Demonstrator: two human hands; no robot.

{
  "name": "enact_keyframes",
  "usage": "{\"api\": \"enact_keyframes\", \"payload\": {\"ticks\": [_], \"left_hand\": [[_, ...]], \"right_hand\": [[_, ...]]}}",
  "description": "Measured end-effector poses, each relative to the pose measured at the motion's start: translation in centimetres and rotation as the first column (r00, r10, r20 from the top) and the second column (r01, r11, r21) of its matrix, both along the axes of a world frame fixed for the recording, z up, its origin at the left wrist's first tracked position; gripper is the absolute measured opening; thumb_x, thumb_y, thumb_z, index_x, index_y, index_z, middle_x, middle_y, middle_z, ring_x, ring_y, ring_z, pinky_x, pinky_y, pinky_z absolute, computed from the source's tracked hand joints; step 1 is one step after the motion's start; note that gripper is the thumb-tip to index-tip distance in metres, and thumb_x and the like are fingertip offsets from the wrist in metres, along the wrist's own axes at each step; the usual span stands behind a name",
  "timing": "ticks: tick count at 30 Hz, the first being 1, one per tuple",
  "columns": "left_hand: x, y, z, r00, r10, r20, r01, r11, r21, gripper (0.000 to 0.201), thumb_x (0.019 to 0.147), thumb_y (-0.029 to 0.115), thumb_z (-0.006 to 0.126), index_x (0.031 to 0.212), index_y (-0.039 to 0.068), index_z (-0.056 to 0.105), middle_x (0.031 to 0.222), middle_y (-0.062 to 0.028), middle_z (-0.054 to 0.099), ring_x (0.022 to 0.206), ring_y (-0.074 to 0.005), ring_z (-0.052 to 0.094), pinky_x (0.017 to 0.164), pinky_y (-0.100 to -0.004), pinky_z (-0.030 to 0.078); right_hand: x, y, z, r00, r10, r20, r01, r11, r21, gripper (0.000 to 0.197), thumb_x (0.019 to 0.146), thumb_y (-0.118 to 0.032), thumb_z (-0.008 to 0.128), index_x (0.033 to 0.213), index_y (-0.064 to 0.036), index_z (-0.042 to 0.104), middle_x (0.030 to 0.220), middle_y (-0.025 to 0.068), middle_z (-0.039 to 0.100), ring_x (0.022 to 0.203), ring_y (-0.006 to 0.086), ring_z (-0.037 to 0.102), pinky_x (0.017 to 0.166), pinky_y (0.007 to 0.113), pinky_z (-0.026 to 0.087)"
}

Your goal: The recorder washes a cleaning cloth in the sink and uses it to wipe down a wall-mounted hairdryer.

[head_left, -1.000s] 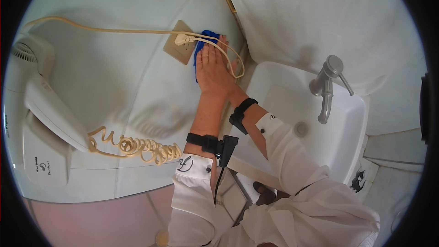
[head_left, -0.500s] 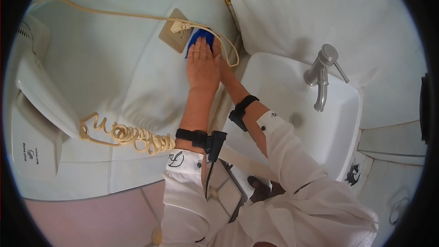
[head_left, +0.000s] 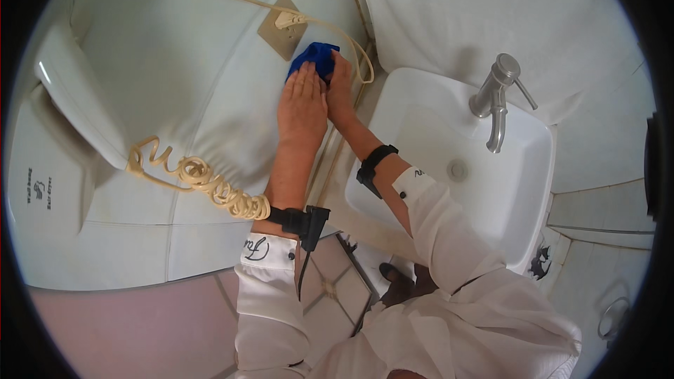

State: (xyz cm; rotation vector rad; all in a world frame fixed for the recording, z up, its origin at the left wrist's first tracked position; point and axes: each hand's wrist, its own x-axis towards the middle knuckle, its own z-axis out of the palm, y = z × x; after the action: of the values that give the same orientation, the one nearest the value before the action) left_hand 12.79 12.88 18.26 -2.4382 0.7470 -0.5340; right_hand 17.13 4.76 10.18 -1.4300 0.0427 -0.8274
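Observation:
A blue cloth lies bunched against the pale tiled wall, just below a beige wall socket with a plug in it. My left hand rests on the lower part of the cloth, its fingers straight, close together and flat. Beside it, my right hand has bent fingers closed on the cloth's right edge; its thumb is partly hidden. The plug's beige cord loops down near my right hand. Both wrists wear black straps.
To the right is a white washbasin with a metal tap. A white wall-mounted hair dryer hangs on the left. Its coiled beige cord stretches to my left wrist strap. A white curtain hangs behind the basin.
Both hands and the cloth have slid down the wall, away from the socket. The cloth is more bunched, and my right fingers now bend at its edge. The view has shifted slightly.

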Motion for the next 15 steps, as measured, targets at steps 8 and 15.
{"api": "enact_keyframes", "payload": {"ticks": [8, 15], "left_hand": [[-3.4, 2.7, 0.4, 0.999, 0.02, 0.037, -0.026, 0.987, 0.156, 0.059, 0.096, 0.022, 0.041, 0.149, -0.002, 0.032, 0.16, -0.0098, 0.028, 0.149, -0.0186, 0.021, 0.124, -0.0348, 0.009], [-4.7, 4.4, -1.2, 0.994, 0.0, 0.112, -0.007, 0.998, 0.068, 0.055, 0.096, 0.012, 0.038, 0.15, -0.001, 0.031, 0.159, -0.0076, 0.03, 0.149, -0.0198, 0.021, 0.125, -0.0343, 0.01]], "right_hand": [[-2.5, 1.5, 0.7, 0.999, -0.024, -0.038, 0.026, 0.999, 0.043, 0.057, 0.08, -0.001, 0.068, 0.132, -0.005, 0.043, 0.129, 0.0174, 0.046, 0.106, 0.0314, 0.053, 0.089, 0.04, 0.048], [-4.1, 3.0, -0.1, 0.995, -0.098, -0.028, 0.084, 0.942, -0.324, 0.061, 0.087, -0.007, 0.059, 0.146, -0.0115, 0.043, 0.134, 0.0203, 0.04, 0.114, 0.0376, 0.046, 0.097, 0.043, 0.043]]}}
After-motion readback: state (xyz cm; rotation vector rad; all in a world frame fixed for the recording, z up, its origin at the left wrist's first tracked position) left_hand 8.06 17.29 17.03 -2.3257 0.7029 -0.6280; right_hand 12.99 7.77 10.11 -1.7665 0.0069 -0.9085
